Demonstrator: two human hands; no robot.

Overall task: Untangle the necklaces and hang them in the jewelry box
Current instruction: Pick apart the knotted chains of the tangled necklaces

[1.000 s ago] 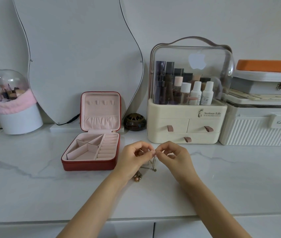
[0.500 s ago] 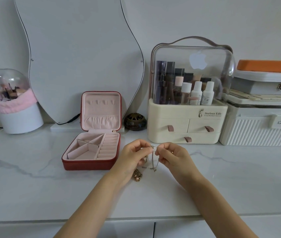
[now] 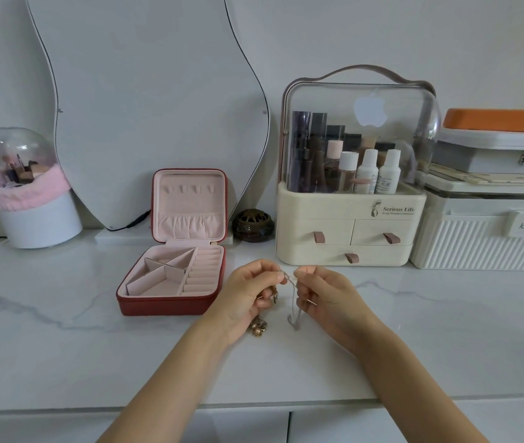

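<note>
My left hand (image 3: 248,298) and right hand (image 3: 328,298) are raised just above the tabletop (image 3: 62,346), in front and to the right of the jewelry box (image 3: 171,276). The fingers (image 3: 278,276) of my left hand are curled and pinch the tangled necklaces (image 3: 289,292) near the top; my right hand's fingers (image 3: 300,273) pinch the same thin silvery chain just beside them, so the two pinches nearly touch. From there the chain hangs down in a loop between my hands. A gold-coloured clump of beads (image 3: 257,326) hangs below my left palm, at or just above the tabletop; I cannot tell whether it touches.

The jewelry box is red outside and pink inside, and stands open with its lid upright, its compartments holding nothing I can see. Behind the jewelry box leans a wavy mirror (image 3: 145,100). Right of the jewelry box sits a small dark round jar (image 3: 253,226), then a cream cosmetics organiser (image 3: 347,231) with a clear dome over bottles. Far left of the jewelry box stands a white brush holder (image 3: 36,215) with a pink band.
</note>
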